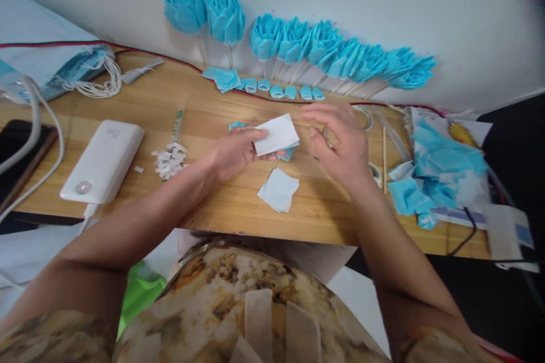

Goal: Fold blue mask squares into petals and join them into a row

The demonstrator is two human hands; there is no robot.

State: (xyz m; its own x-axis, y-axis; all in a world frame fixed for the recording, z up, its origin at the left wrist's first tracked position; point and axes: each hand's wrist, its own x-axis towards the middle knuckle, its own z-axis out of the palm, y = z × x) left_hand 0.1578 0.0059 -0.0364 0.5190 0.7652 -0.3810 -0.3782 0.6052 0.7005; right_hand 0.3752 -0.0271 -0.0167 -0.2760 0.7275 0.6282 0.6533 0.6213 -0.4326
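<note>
My left hand (240,150) pinches a white rectangular piece (279,133), its thumb on top and fingers beneath. A blue edge shows under this piece, and bits of blue material peep out by the fingers. To the right, my right hand (340,142) is raised above the table, thumb and fingers apart, with nothing visible between them. Below the held piece, several pale blue squares (279,190) lie in a loose stack. Part of a ring-shaped roll (365,116) shows behind my right hand.
Blue flowers on sticks (323,42) lean along the wall. Small blue rolled pieces (276,92) and folded blue sheets (222,78) lie before them. White scraps (171,160), a power bank (102,161) and a phone (25,153) are left; blue scraps (447,153) and a wooden stick (384,159) right.
</note>
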